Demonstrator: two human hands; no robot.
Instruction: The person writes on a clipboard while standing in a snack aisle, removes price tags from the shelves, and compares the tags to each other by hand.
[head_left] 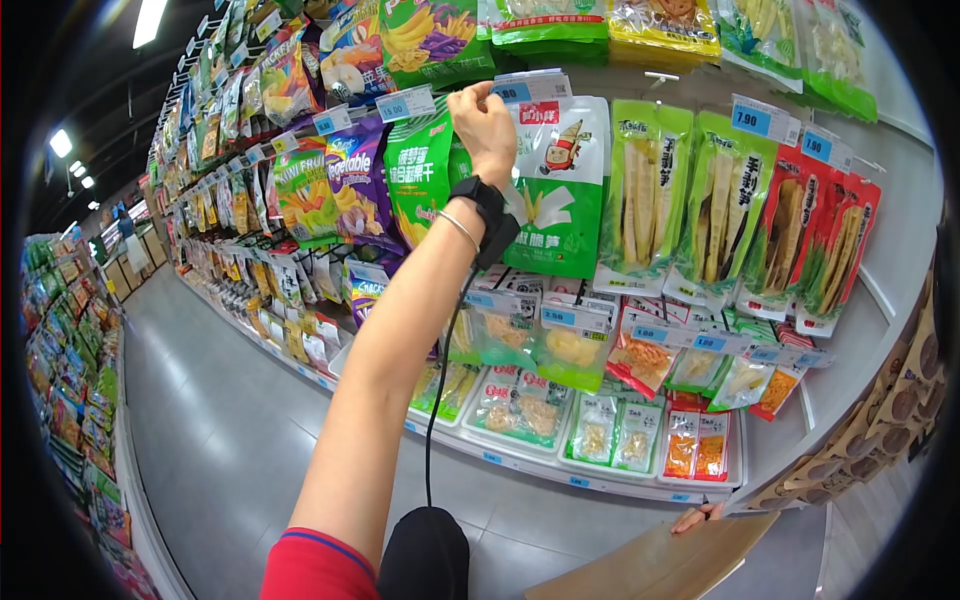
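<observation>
My left hand (pixel 484 128) is raised to the hanging row, its fingers pinched together beside a blue-and-white price tag (pixel 533 89). What lies between the fingertips is too small to make out. Just right of the hand hangs a white-and-green bag (pixel 565 190) with a cartoon figure; to its left is a green dried-fruit bag (pixel 415 180). A black device sits on this wrist, with a cable running down. At the lower right, my right hand (pixel 692 519), mostly hidden, has its fingers over the top edge of a brown cardboard piece (pixel 650 560).
Long green and red snack packs (pixel 640 190) hang to the right. Below are smaller packs and white trays (pixel 515 405) on the bottom shelf (pixel 560 476). A grey-floored aisle (pixel 200 380) runs off left, with another stocked shelf (pixel 75 380) along it.
</observation>
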